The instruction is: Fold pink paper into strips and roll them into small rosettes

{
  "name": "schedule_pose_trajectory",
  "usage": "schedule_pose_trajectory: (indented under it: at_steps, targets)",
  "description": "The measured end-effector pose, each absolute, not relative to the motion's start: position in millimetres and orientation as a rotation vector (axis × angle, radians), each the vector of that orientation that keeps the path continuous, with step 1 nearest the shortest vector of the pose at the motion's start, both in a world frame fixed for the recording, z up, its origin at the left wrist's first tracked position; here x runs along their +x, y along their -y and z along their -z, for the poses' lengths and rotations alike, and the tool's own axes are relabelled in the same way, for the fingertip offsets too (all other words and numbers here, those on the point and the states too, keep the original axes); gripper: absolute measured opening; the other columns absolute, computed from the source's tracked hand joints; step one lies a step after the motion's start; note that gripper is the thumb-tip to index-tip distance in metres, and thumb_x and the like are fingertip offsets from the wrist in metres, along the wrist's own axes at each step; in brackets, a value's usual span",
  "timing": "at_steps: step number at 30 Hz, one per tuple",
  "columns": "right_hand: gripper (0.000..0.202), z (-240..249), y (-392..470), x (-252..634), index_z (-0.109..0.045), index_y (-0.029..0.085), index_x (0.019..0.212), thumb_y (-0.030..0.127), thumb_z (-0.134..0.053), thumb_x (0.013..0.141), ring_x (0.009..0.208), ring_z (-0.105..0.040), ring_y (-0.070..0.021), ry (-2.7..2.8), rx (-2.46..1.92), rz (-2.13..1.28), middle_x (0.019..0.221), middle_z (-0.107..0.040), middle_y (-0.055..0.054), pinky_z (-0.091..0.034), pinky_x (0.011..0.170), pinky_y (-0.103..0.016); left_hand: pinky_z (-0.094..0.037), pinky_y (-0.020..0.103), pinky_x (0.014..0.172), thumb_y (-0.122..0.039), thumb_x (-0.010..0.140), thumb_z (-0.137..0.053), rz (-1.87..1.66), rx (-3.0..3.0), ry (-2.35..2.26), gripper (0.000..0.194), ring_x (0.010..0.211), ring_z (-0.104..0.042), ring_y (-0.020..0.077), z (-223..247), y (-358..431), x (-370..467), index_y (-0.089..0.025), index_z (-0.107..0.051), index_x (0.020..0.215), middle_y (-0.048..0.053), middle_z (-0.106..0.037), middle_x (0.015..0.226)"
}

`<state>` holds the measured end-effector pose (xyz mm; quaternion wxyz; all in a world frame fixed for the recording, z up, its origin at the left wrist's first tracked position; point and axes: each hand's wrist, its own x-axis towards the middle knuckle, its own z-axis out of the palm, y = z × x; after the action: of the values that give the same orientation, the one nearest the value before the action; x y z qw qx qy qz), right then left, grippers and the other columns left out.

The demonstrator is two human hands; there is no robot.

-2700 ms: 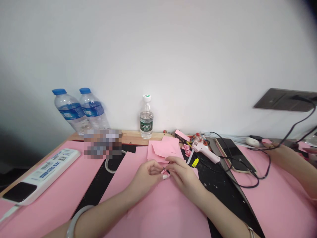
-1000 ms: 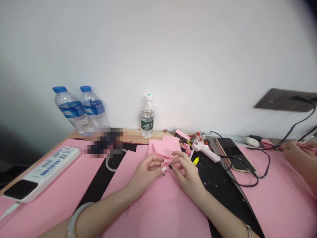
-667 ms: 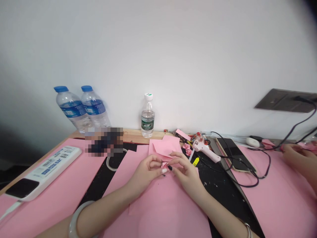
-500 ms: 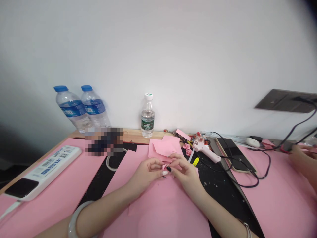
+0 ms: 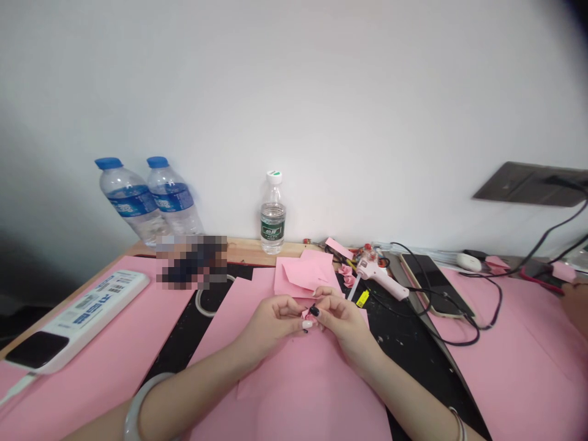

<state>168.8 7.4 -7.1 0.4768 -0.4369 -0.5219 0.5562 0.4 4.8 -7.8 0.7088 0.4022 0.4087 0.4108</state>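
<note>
My left hand point(image 5: 271, 321) and my right hand point(image 5: 342, 318) meet at the middle of the table, both pinching a small rolled pink paper flower point(image 5: 305, 315) between their fingertips. The flower is mostly hidden by my fingers. Under the hands lies a large pink paper sheet point(image 5: 294, 386). Just behind them lies a stack of cut pink paper pieces point(image 5: 301, 274). A pale bangle sits on my left wrist point(image 5: 133, 413).
A pink-white glue gun point(image 5: 379, 278) with black cable lies right of the hands, beside two small finished flowers point(image 5: 346, 275) and a phone point(image 5: 429, 282). Three water bottles point(image 5: 273, 214) stand by the wall. A power strip point(image 5: 73, 318) lies left. Another person's arm point(image 5: 576, 306) is at far right.
My fingers have kept working the little flower, shifting slightly on it. The other person's hand at far right has drawn back toward the frame edge.
</note>
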Motion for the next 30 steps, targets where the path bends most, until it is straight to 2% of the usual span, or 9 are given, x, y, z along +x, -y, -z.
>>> schedule_pose_trajectory:
  at_steps: [5, 9, 16, 19, 23, 28, 30]
  targets:
    - [0.035, 3.2, -6.4, 168.4, -0.058, 0.020, 0.052, 0.044, -0.074, 0.071, 0.112, -0.047, -0.0280, 1.310, -1.087, -1.315, 0.074, -0.055, -0.006, -0.036, 0.089, -0.034, -0.051, 0.026, 0.067, -0.023, 0.058, -0.086, -0.921, 0.913, -0.900, 0.026, 0.072, -0.068, 0.0162, 7.5, -5.9, -0.4, -0.015, -0.062, 0.067, 0.002, -0.073, 0.073]
    - [0.035, 1.6, -6.1, 168.6, -0.059, 0.020, 0.054, 0.047, -0.072, 0.072, 0.108, -0.050, -0.0275, 1.367, -1.123, -1.272, 0.073, -0.055, -0.005, -0.039, 0.086, -0.033, -0.051, 0.028, 0.067, -0.024, 0.055, -0.087, -0.910, 0.916, -0.911, 0.028, 0.072, -0.068, 0.0173, 4.9, -5.6, 0.9, -0.015, -0.062, 0.065, 0.003, -0.074, 0.073]
    - [0.040, 7.4, -6.5, 168.0, -0.058, 0.018, 0.056, 0.050, -0.067, 0.078, 0.074, -0.052, -0.0180, 1.415, -1.100, -1.262, 0.078, -0.050, -0.003, -0.044, 0.064, -0.028, -0.051, 0.029, 0.064, -0.026, 0.055, -0.087, -0.923, 0.929, -0.916, 0.028, 0.065, -0.067, 0.0168, 2.5, -3.8, 3.1, -0.015, -0.062, 0.061, 0.002, -0.072, 0.066]
    - [0.036, 9.5, -4.8, 166.4, -0.058, 0.017, 0.062, 0.049, -0.071, 0.075, 0.058, -0.046, -0.0112, 1.296, -1.079, -1.355, 0.085, -0.051, -0.002, -0.041, 0.054, -0.025, -0.051, 0.030, 0.065, -0.026, 0.056, -0.087, -0.917, 0.943, -0.921, 0.027, 0.066, -0.067, 0.0175, 2.9, -4.2, 2.5, -0.015, -0.063, 0.063, 0.002, -0.073, 0.068]
    - [0.035, 9.5, -3.8, 164.6, -0.057, 0.017, 0.070, 0.046, -0.076, 0.069, 0.051, -0.044, -0.0061, 1.163, -1.051, -1.474, 0.094, -0.055, -0.002, -0.035, 0.047, -0.022, -0.052, 0.031, 0.067, -0.027, 0.057, -0.086, -0.917, 0.960, -0.901, 0.027, 0.068, -0.068, 0.0188, 3.3, -3.8, 1.9, -0.015, -0.064, 0.064, 0.003, -0.074, 0.069]
    - [0.035, 8.1, -3.8, 163.6, -0.052, 0.021, 0.073, 0.044, -0.079, 0.067, 0.047, -0.043, -0.0082, 1.100, -0.993, -1.612, 0.066, -0.054, 0.005, -0.030, 0.044, -0.020, -0.054, 0.037, 0.074, -0.027, 0.056, -0.087, -0.925, 0.978, -0.866, 0.027, 0.072, -0.071, 0.0215, 3.6, -1.8, 3.5, -0.015, -0.064, 0.063, 0.004, -0.076, 0.071]
    - [0.036, 8.6, -3.5, 163.4, -0.052, 0.021, 0.076, 0.045, -0.078, 0.067, 0.046, -0.042, -0.0086, 1.093, -0.988, -1.636, 0.061, -0.052, 0.006, -0.028, 0.044, -0.020, -0.054, 0.037, 0.075, -0.027, 0.056, -0.087, -0.924, 0.988, -0.868, 0.026, 0.072, -0.071, 0.0215, 3.8, -1.5, 4.0, -0.015, -0.065, 0.064, 0.004, -0.076, 0.072]
